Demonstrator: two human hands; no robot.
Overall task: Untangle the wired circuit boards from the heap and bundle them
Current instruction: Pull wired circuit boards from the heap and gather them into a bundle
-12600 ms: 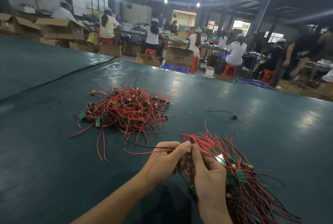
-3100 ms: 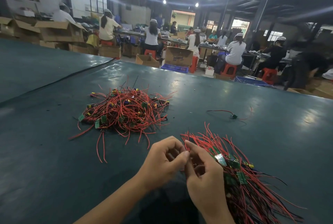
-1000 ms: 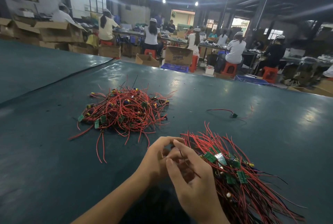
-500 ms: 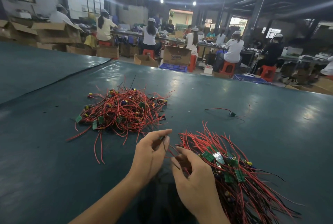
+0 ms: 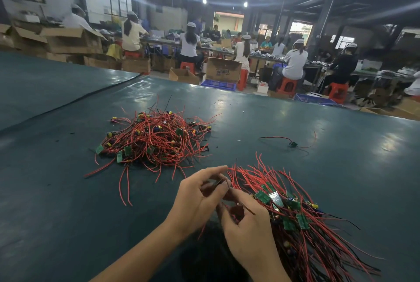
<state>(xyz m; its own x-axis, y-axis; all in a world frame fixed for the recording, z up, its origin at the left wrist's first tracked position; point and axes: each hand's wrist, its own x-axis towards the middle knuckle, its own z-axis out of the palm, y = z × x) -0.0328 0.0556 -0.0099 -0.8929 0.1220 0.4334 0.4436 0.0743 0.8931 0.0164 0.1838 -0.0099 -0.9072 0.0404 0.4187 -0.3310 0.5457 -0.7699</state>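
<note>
Just right of the fingers point(image 5: 211, 170), a combed-out bundle point(image 5: 295, 211) of wired circuit boards lies on the bench point(image 5: 68, 213), so a good share looks sorted. The left hand point(image 5: 197, 195) pinches a thin dark wire. The right hand point(image 5: 250, 236) curls round a reddish wire at the bundle's near edge. Beyond the fingers, well apart, the heap point(image 5: 154, 138) lies tangled, seemingly half the work. No tie shows on the bundle.

Where the left hand point(image 5: 195, 200) and right hand point(image 5: 247, 234) meet, the thin wire point(image 5: 246, 209) pinched in their fingers is too small to follow. The right hand hides the near edge of the bundle point(image 5: 295, 213), whose wire ends run off the bottom edge. The dark part on the lone wire point(image 5: 292, 144) is too small to tell.
</note>
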